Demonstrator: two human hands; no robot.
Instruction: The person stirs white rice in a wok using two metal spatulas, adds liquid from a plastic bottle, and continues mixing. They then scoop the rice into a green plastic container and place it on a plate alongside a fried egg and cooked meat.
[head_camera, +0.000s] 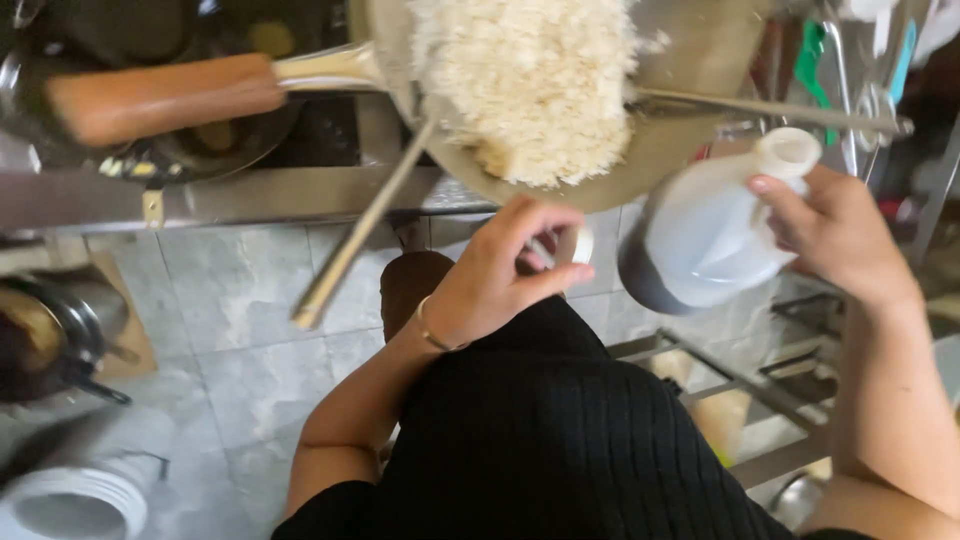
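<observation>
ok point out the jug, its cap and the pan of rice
jug (700, 240), head view, on its white side wall
cap (583, 243), head view, on its white rim at the left hand's fingertips
pan of rice (690, 60), head view, on the bare metal right of the rice

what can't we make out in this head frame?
- Wok of rice: far side cut off by the top edge.
- Left hand: pinches a small white cap, mostly hidden by fingers.
- Jug in right hand: dark liquid, kind unclear.
- Wooden handle: motion-blurred.
</observation>
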